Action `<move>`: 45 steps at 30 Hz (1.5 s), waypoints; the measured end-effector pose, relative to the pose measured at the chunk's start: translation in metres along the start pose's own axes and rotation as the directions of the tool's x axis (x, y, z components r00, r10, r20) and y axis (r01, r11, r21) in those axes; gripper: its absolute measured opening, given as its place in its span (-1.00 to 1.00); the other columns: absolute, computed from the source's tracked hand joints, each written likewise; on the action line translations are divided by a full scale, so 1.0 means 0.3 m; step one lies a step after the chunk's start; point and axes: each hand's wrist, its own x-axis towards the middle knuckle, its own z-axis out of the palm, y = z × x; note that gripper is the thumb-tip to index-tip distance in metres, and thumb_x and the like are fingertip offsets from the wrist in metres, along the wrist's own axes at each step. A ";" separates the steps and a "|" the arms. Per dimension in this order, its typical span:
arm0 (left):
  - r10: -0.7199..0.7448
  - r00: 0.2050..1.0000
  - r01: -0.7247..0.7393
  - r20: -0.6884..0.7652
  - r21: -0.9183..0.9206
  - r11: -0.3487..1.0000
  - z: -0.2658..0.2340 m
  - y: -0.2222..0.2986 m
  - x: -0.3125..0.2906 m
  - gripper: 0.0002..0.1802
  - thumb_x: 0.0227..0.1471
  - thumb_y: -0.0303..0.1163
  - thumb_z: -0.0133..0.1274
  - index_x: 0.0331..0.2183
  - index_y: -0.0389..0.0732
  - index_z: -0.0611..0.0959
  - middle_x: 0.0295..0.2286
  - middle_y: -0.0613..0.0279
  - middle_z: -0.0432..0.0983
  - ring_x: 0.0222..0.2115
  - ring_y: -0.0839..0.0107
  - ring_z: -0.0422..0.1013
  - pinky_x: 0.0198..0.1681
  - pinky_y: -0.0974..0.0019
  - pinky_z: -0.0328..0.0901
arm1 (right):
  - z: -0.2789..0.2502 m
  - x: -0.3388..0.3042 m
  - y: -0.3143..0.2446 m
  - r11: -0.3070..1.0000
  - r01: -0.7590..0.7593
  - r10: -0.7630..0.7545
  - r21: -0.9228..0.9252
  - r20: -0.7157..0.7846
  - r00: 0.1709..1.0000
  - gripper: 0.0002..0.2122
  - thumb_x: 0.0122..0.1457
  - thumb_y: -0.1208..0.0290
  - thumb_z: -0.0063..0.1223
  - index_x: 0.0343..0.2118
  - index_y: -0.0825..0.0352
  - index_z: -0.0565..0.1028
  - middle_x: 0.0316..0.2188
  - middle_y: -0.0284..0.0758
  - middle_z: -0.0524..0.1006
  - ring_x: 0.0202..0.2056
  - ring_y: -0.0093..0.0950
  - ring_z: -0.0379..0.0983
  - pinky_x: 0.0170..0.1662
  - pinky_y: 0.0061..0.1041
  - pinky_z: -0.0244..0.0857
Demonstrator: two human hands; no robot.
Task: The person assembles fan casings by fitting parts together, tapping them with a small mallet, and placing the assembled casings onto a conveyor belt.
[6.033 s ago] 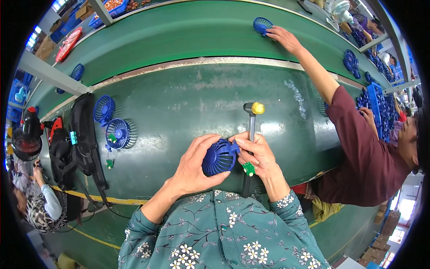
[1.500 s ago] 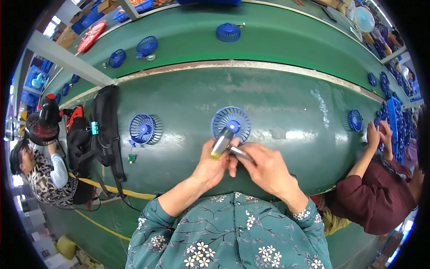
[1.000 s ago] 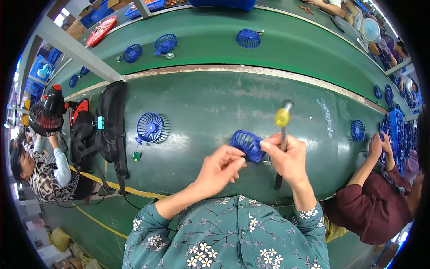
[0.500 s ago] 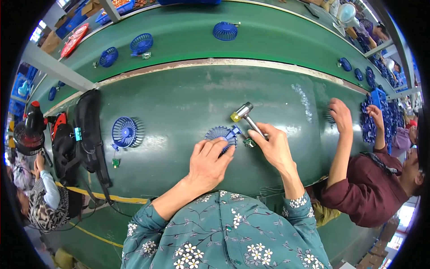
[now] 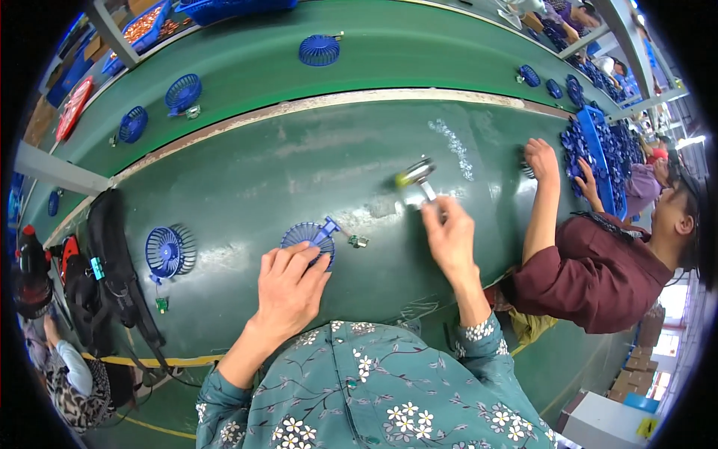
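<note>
My left hand (image 5: 288,288) presses a blue fan housing (image 5: 299,234) with a slatted rim onto the green worktop, its fingers curled over the near side. A blue stem sticks up at the housing's right, and a small green circuit board (image 5: 358,241) lies beside it. In my right hand (image 5: 451,238) is a small hammer (image 5: 416,173), closed round the handle. Its yellow-and-metal head is blurred and held apart from the housing, up and to the right.
Another blue fan housing (image 5: 164,253) with a green board stands at the left, near a black bag (image 5: 120,258). Beyond the worktop's pale ledge, a green belt (image 5: 254,67) carries several housings. At right a co-worker in a maroon shirt (image 5: 583,273) works near a blue crate (image 5: 604,161).
The hammer has moved right and away from the housing, and my right hand has gone with it. My left hand stays on the housing. The whole view has swung toward the right.
</note>
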 end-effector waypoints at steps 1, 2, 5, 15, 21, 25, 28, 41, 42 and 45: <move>0.004 1.000 -0.005 -0.014 -0.046 0.999 -0.009 -0.004 0.003 -0.63 -0.20 -0.48 0.26 -0.23 -0.22 0.63 -0.25 0.19 0.47 -0.18 0.21 0.40 -0.19 0.12 0.22 | -0.024 0.039 0.028 0.992 -0.126 0.125 -0.031 -0.026 0.992 -0.75 0.12 0.34 0.16 -0.27 0.45 0.49 -0.45 -0.01 0.56 -0.42 -0.09 0.53 -0.32 -0.25 0.36; 0.014 1.000 -0.014 -0.017 -0.052 0.999 -0.012 -0.006 0.009 -0.63 -0.20 -0.48 0.26 -0.23 -0.22 0.63 -0.25 0.19 0.47 -0.18 0.21 0.40 -0.19 0.12 0.22 | -0.033 0.073 0.110 0.990 -0.133 0.126 -0.053 -0.127 0.984 -0.74 0.11 0.33 0.16 -0.28 0.46 0.49 -0.46 -0.02 0.56 -0.42 -0.09 0.53 -0.31 -0.25 0.37; -0.101 0.990 0.092 -0.096 -0.094 0.991 -0.016 -0.010 0.009 -0.61 -0.20 -0.52 0.26 -0.21 -0.22 0.59 -0.25 0.17 0.47 -0.29 0.18 0.39 -0.27 0.17 0.20 | -0.091 0.149 0.248 0.961 -0.272 0.259 -0.039 -0.204 0.944 -0.74 0.13 0.32 0.11 -0.26 0.45 0.49 -0.50 -0.12 0.60 -0.42 -0.23 0.56 -0.27 -0.29 0.36; -0.182 0.981 0.183 -0.068 0.010 0.983 -0.012 -0.004 0.025 -0.48 -0.21 -0.37 0.31 -0.15 -0.26 0.54 -0.17 0.04 0.42 -0.23 0.10 0.35 -0.23 0.11 0.19 | -0.113 0.208 0.258 0.950 -0.311 0.307 -0.012 -0.135 0.942 -0.78 0.13 0.34 0.10 -0.33 0.43 0.52 -0.58 -0.22 0.58 -0.47 -0.34 0.52 -0.30 -0.33 0.33; -0.272 0.961 0.263 0.050 0.146 0.954 0.012 0.006 0.047 -0.16 -0.29 -0.12 0.35 -0.01 -0.35 0.41 -0.09 -0.06 0.34 -0.13 0.04 0.28 -0.17 0.07 0.21 | -0.107 0.141 0.097 0.966 -0.256 0.259 0.037 -0.127 0.957 -0.81 0.07 0.39 0.18 -0.37 0.44 0.52 -0.56 -0.27 0.54 -0.48 -0.44 0.48 -0.35 -0.39 0.31; -0.282 0.959 0.284 0.037 -0.038 0.958 0.011 -0.019 0.039 -0.20 -0.29 -0.26 0.31 0.01 -0.32 0.37 -0.07 -0.02 0.32 -0.13 0.02 0.28 -0.10 0.05 0.25 | -0.052 0.082 -0.129 0.651 -0.453 0.289 0.609 0.353 0.890 -0.92 0.12 0.53 0.18 -0.37 0.38 0.49 -0.54 -0.41 0.53 -0.74 -0.77 0.18 -0.70 -0.72 -0.05; -0.230 0.973 0.228 0.007 -0.189 0.955 -0.003 -0.025 0.037 -0.19 -0.30 -0.31 0.33 0.02 -0.30 0.37 -0.05 -0.01 0.31 -0.10 -0.01 0.28 -0.05 0.04 0.27 | -0.010 0.058 -0.149 0.366 -0.654 0.127 0.662 0.661 0.740 -0.88 0.15 0.54 0.14 -0.27 0.42 0.52 -0.47 -0.28 0.58 -0.83 -0.79 0.06 -0.80 -0.73 -0.16; -0.120 0.993 0.116 0.014 -0.377 0.919 -0.015 0.013 0.063 -0.15 -0.32 -0.38 0.35 0.05 -0.31 0.34 -0.03 -0.06 0.28 -0.05 -0.02 0.33 -0.01 0.06 0.32 | 0.140 -0.016 -0.147 0.002 -0.876 -0.159 0.481 0.866 0.475 -0.78 0.29 0.38 0.00 -0.28 0.47 0.54 -0.75 -0.51 0.33 -0.87 -0.80 0.00 -0.82 -0.74 -0.12; -0.120 0.993 0.116 0.013 -0.377 0.919 -0.011 0.013 0.062 -0.15 -0.32 -0.38 0.35 0.05 -0.31 0.34 -0.03 -0.06 0.28 -0.05 -0.02 0.33 -0.01 0.06 0.32 | 0.140 -0.017 -0.151 0.003 -0.877 -0.159 0.481 0.866 0.475 -0.78 0.29 0.38 0.00 -0.28 0.47 0.54 -0.75 -0.51 0.33 -0.87 -0.80 0.00 -0.82 -0.74 -0.12; -0.171 0.985 0.167 0.029 -0.433 0.886 -0.003 0.010 0.056 -0.16 -0.31 -0.40 0.35 0.06 -0.28 0.36 -0.01 -0.07 0.30 -0.01 0.01 0.32 0.04 0.09 0.28 | 0.136 -0.019 -0.166 0.027 -0.868 -0.110 0.495 0.865 0.490 -0.78 0.28 0.37 0.02 -0.28 0.47 0.54 -0.80 -0.54 0.28 -0.88 -0.79 -0.02 -0.82 -0.73 -0.13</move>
